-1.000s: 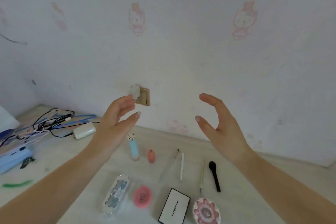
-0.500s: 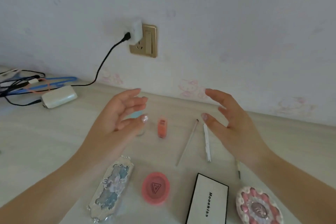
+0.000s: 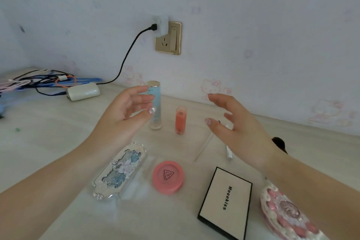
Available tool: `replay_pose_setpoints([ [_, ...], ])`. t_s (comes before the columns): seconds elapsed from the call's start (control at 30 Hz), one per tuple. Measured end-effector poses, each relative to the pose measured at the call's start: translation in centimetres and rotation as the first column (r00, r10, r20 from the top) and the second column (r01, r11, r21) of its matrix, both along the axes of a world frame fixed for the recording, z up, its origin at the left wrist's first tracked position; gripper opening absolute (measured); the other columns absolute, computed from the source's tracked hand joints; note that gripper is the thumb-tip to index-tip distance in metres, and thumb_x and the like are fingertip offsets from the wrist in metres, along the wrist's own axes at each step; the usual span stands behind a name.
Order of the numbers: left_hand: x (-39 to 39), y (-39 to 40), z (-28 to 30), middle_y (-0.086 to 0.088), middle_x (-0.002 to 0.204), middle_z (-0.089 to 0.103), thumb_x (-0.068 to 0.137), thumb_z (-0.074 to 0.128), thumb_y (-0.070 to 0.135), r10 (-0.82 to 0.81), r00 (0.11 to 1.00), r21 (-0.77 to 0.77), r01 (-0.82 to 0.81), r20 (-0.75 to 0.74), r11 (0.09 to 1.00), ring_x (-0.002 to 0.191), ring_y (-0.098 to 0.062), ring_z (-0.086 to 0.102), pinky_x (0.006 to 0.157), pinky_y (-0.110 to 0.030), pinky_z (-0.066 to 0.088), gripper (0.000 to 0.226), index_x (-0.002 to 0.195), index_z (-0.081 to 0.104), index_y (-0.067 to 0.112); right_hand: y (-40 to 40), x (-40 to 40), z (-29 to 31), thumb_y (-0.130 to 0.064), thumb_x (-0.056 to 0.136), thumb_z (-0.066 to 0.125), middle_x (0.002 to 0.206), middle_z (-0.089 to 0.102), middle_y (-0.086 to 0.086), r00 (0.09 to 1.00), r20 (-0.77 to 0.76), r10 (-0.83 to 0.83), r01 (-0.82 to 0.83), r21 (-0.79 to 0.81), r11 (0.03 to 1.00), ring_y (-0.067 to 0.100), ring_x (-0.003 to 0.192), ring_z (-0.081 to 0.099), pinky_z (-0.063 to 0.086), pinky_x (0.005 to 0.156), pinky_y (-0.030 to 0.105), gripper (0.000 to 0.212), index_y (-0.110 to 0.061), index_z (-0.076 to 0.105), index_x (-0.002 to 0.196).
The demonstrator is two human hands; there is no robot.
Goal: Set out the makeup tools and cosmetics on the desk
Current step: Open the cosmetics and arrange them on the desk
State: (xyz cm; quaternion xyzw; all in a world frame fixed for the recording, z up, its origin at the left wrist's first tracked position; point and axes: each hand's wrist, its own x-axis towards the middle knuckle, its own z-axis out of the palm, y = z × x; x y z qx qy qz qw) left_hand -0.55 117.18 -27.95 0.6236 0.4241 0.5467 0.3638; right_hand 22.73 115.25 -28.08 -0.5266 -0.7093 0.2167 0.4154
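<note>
Empty-handed on both sides: left hand (image 3: 124,115) raised above the desk (image 3: 48,142) with fingers loosely spread and lightly bent, gripping nothing; right hand (image 3: 235,130) likewise raised, fingers fanned wide, gripping nothing. Palms turned toward each other, well apart, hovering over the laid-out items rather than touching any.

Head view, looking forward and down. Two upright tubes near the wall: pale blue tube (image 3: 155,107) just behind the left fingertips, not visibly touched, and orange tube (image 3: 181,120) just beside it. Three slim sticks lying flat: thin wand (image 3: 203,149), white pencil (image 3: 228,151) partly under the right hand, dark-headed brush (image 3: 279,142) mostly hidden behind the right wrist. Any further stick under the hand cannot be told. Four flat cases in a front row: ornate silver-blue palette (image 3: 120,171), round pink compact (image 3: 168,177), black-edged white box (image 3: 226,202) printed "Moockiss", and floral pink round case (image 3: 286,214) partly under the right forearm.

Arrangement likely deliberate: tall things standing at the back, slim tools in the middle, flat cases nearest, each separate and label-up for easy reach. Task seemingly close to done.

Elsewhere: one white charger block (image 3: 83,91) and a tangle of cables (image 3: 44,82) at far left, one wall socket (image 3: 168,39) with a plug.
</note>
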Motion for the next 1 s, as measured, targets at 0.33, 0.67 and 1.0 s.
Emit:
replay_pose_setpoints([
  [0.33,-3.7,-6.4,2.0,0.007,0.115,0.062,0.087,0.062,0.009,-0.002,0.999,-0.009,0.001,-0.049,1.0,0.083,0.016,0.058,0.068,-0.001,0.043,0.043,0.126,0.05,0.022,-6.7,-3.9,5.2,-0.025,0.088,0.062,0.131,0.052,-0.015,0.996,0.055,-0.076,0.074,0.035,0.997,0.003,0.124,0.044,0.034,0.107,0.027,0.045,-0.031,0.047,0.13],
  [0.67,-7.2,-3.1,0.7,0.004,0.121,0.056,0.082,0.069,0.011,-0.049,0.995,-0.028,0.047,-0.082,0.998,0.114,-0.012,0.053,0.087,-0.02,0.038,0.05,0.125,0.047,0.026,-4.9,-9.9,7.5,-0.036,0.088,0.06,0.139,0.046,-0.006,0.93,0.346,-0.128,0.146,-0.027,0.989,0.012,0.129,0.043,0.034,0.104,0.028,0.056,-0.028,0.037,0.139],
  [1.0,-4.1,8.7,-3.2,0.008,0.126,0.051,0.077,0.075,0.022,-0.097,0.988,-0.142,0.079,-0.122,0.987,0.115,-0.009,0.051,0.095,-0.027,0.042,0.066,0.134,0.042,0.025,8.2,-12.1,6.9,-0.053,0.088,0.051,0.139,0.044,0.004,0.722,0.686,-0.087,0.176,-0.062,0.982,0.024,0.123,0.048,0.04,0.1,0.036,0.067,-0.029,0.025,0.145],
])
